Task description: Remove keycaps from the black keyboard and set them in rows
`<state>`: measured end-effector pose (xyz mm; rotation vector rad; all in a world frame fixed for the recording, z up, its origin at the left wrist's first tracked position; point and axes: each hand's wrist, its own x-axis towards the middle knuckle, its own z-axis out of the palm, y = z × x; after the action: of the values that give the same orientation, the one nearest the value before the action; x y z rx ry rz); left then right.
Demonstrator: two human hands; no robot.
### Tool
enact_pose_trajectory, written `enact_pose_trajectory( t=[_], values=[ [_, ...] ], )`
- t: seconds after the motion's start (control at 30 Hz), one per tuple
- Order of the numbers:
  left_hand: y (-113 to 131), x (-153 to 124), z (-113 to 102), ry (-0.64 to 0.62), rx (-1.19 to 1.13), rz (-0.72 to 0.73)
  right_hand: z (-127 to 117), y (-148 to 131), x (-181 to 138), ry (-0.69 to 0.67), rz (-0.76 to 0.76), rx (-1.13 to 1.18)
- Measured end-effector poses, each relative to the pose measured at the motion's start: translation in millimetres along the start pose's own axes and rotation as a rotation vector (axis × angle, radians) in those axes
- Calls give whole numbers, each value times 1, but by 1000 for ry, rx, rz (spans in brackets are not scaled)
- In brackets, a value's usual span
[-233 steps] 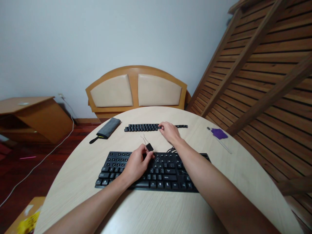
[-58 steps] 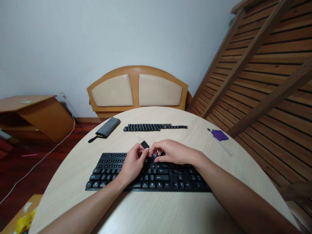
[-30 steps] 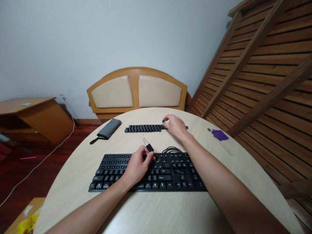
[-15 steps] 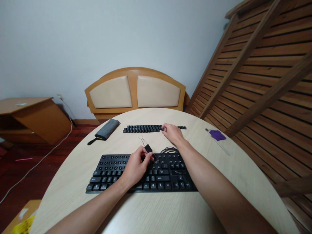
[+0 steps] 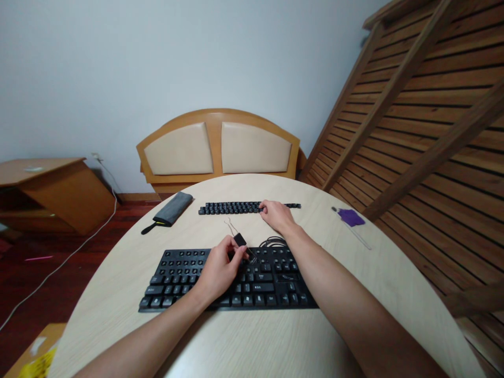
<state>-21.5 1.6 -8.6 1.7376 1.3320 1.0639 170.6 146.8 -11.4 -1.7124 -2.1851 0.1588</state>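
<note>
A black keyboard (image 5: 185, 275) lies on the round light-wood table (image 5: 252, 346). My left hand (image 5: 218, 270) rests over its upper middle keys and pinches a black binder clip (image 5: 240, 240) whose wire handles point away from me. Farther back, my right hand (image 5: 275, 215) lies with curled fingers on the right part of a row of loose black keycaps (image 5: 228, 208); what its fingertips pinch is hidden. The keyboard's coiled black cable (image 5: 271, 242) sits between the two hands.
A grey pouch (image 5: 171, 209) lies at the table's back left. A purple-headed brush (image 5: 352, 218) lies at the right. A wooden headboard (image 5: 218, 147) leans against the wall beyond; a slatted bed frame (image 5: 425, 115) leans at the right. A wooden cabinet (image 5: 47, 189) stands left.
My right hand went from the keyboard out to the keycap row and has drawn slightly left along it. My left hand has stayed over the keyboard with the clip.
</note>
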Motion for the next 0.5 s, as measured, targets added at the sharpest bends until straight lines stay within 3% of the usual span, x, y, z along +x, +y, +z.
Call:
enact_pose_trajectory(
  t=[0.5],
  values=[
    [1,1,-1,-10,-3,6,4,3,2,28,-20,-9]
  ],
)
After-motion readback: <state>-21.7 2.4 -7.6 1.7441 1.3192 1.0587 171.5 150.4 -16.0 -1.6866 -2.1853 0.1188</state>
